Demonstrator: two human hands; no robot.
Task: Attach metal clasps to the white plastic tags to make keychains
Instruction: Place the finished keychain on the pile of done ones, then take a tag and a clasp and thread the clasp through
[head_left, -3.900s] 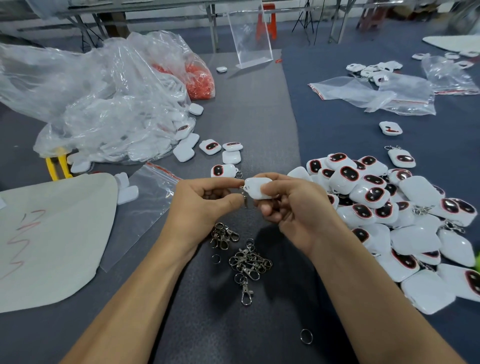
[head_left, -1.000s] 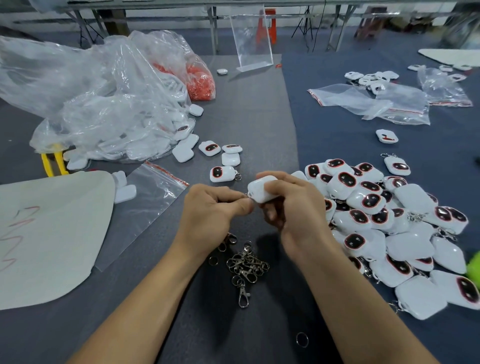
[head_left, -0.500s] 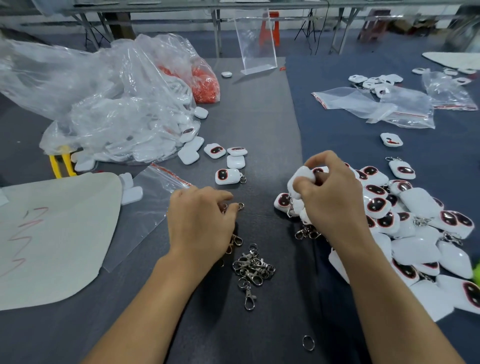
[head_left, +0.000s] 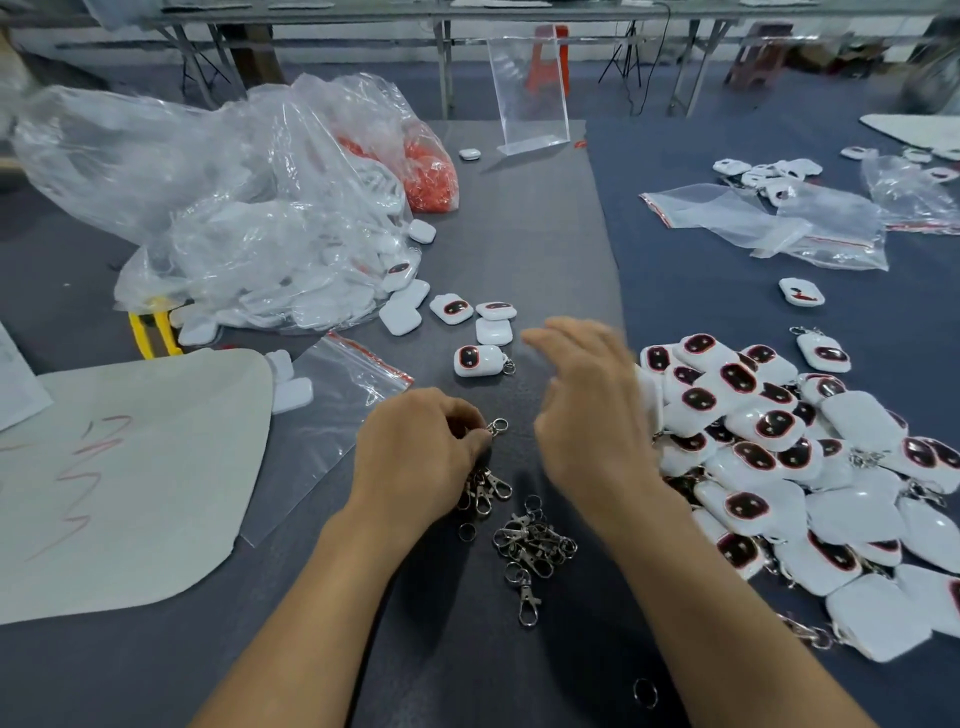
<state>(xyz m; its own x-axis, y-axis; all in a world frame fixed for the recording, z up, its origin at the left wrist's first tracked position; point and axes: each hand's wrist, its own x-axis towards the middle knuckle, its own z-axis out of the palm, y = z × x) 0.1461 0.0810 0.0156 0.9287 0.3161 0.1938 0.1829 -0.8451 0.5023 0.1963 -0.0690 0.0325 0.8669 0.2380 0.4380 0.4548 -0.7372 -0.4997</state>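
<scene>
Picking the next clasp; the batch seems roughly midway.
A clear bag (head_left: 234, 208) on the left holds many bare white tags (head_left: 332, 306); a finished pile (head_left: 779, 452) lies on the right. The right hand (head_left: 592, 415), fingers spread and blurred, holds nothing; the left hand (head_left: 415, 457) pinches one clasp (head_left: 497, 427) above the loose clasps (head_left: 535, 543).

Silver metal swivel clasps (head_left: 535, 545) lay tangled in a pile on the dark worktop (head_left: 519, 234), one pinched in the left hand (head_left: 415, 452); rounded white plastic tags (head_left: 769, 457) with dark red-rimmed faces lay heaped just right, several face down.
</scene>
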